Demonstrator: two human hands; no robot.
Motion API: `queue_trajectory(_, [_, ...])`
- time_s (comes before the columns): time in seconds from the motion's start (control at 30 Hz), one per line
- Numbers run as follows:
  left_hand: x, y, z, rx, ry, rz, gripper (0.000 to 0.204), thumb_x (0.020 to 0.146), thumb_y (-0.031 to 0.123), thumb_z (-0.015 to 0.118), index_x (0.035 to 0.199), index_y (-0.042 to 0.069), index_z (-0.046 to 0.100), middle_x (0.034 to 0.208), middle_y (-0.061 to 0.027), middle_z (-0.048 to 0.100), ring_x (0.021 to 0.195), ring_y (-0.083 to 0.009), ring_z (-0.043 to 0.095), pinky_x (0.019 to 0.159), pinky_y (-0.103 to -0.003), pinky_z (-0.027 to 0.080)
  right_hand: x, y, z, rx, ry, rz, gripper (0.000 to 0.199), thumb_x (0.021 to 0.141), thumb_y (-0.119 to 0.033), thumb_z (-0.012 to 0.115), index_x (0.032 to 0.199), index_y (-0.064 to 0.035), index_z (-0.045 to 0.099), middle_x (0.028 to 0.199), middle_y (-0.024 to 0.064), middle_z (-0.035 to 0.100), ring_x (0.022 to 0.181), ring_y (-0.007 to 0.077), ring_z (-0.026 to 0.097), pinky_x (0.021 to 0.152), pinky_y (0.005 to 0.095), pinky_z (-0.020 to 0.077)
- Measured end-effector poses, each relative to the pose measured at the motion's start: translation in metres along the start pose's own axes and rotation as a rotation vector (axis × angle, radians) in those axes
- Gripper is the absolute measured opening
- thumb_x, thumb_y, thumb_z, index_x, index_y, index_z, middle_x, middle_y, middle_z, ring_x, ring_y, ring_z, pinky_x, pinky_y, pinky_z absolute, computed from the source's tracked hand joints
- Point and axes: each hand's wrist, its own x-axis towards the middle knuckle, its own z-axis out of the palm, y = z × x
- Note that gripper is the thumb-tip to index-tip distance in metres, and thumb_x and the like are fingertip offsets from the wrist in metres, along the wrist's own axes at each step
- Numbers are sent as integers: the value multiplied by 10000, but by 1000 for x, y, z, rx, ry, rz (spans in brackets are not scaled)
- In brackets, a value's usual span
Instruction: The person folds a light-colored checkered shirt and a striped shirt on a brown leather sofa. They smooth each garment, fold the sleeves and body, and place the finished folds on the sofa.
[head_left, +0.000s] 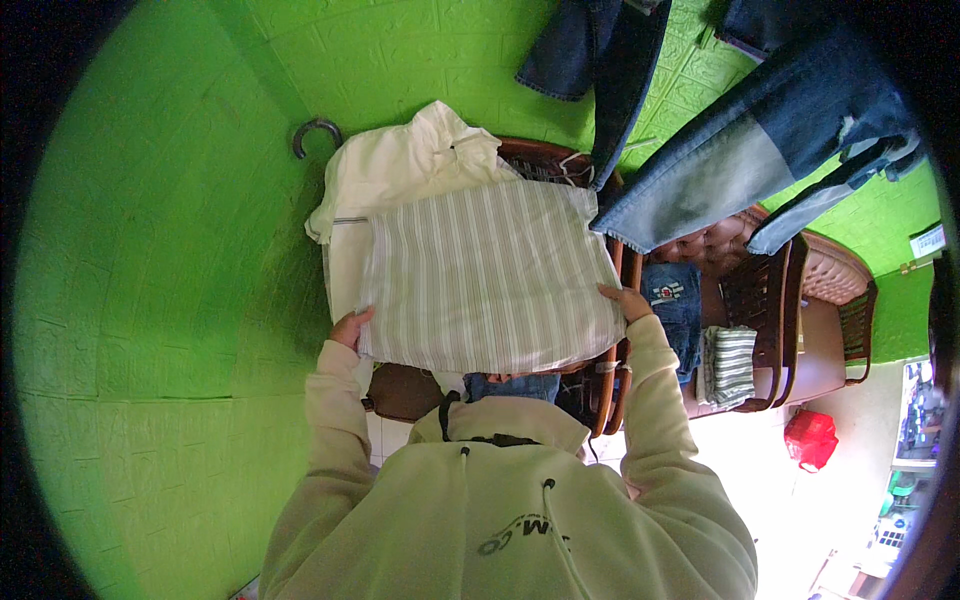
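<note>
A pale cloth with grey stripes (490, 275) is stretched out flat between my hands, its sides hanging fairly straight. My left hand (350, 328) grips its near left corner, while the right edge is pinched by my right hand (627, 302). Whether the cloth is a garment or a cover, I cannot tell. Behind it, and partly covered by it, a cream shirt (405, 165) with a collar is spread over a dark wooden chair (540, 155).
Jeans (740, 150) hang at the upper right. On a brown cushioned bench (705, 300) lie folded blue denim (672, 310) and a folded striped cloth (728, 365). A red bag (810, 440) rests on the floor. A green wall (180, 300) rises at left, bearing a dark hook (318, 133).
</note>
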Motion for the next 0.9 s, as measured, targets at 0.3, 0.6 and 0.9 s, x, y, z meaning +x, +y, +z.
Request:
queue_trajectory(0.3, [4, 1, 28, 320, 277, 339, 443, 840, 238, 570, 1182, -38, 515, 1170, -151, 563, 1041, -264, 554, 904, -327, 416, 0, 24, 28, -179, 102, -148, 488, 725, -277, 684, 1079, 45, 584, 959, 153, 641, 840, 246, 618, 761, 333, 482])
queue_trajectory(0.6, [-14, 30, 323, 1017, -170, 907, 415, 751, 82, 514, 1165, 73, 538, 994, -203, 613, 890, -361, 601, 771, -432, 487, -28, 19, 64, 112, 116, -255, 374, 757, -207, 614, 1067, 1, 594, 968, 116, 639, 844, 219, 599, 782, 304, 460])
queue_trajectory(0.9, [-12, -62, 415, 1526, -332, 592, 517, 784, 118, 525, 1250, -47, 374, 1308, -303, 361, 896, -399, 609, 730, -449, 521, -21, 65, 32, -136, 26, -335, 285, 835, -143, 491, 1077, -36, 596, 977, 125, 641, 886, 185, 604, 798, 279, 459])
